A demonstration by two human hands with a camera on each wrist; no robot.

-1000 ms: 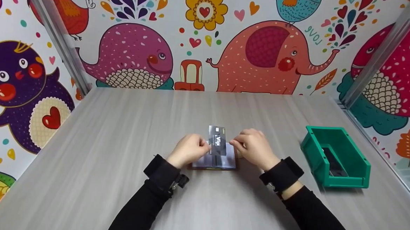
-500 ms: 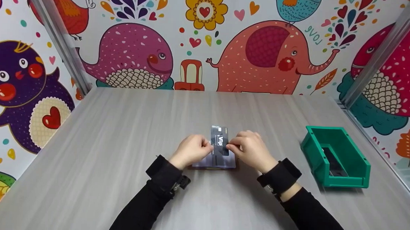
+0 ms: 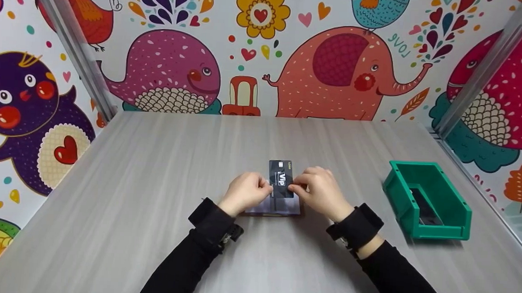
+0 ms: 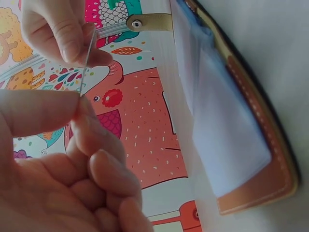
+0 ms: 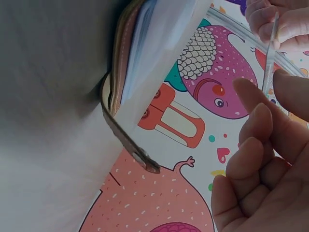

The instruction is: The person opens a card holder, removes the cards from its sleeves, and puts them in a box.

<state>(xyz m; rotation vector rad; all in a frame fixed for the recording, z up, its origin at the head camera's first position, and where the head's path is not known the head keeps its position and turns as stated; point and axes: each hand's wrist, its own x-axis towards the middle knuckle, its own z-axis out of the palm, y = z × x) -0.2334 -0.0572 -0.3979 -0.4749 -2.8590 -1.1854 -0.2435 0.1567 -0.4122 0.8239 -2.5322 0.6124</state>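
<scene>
A dark grey card marked "Vip" (image 3: 281, 172) is held up over an open card holder (image 3: 287, 207). My left hand (image 3: 246, 191) pinches the card's left edge between thumb and forefinger. At the opposite edge, my right hand (image 3: 322, 191) pinches it too. The left wrist view shows the card edge-on (image 4: 87, 60), apart from the holder's clear plastic sleeves (image 4: 227, 140). Brown stitched leather (image 4: 260, 193) forms the holder's cover. Its strap with a metal snap (image 4: 149, 22) sticks out loose. Part of the holder is hidden behind the card and hands in the head view.
To the right stands a green plastic bin (image 3: 444, 232) with a dark flat object (image 3: 425, 206) inside. The pale wood-grain table (image 3: 175, 160) is bordered by walls with printed cartoon animals (image 3: 331, 78) and metal posts (image 3: 76, 43) at the corners.
My right hand has come left from beside the card and taken hold of its right edge. The card has shifted slightly right, and its face is turned a little differently.
</scene>
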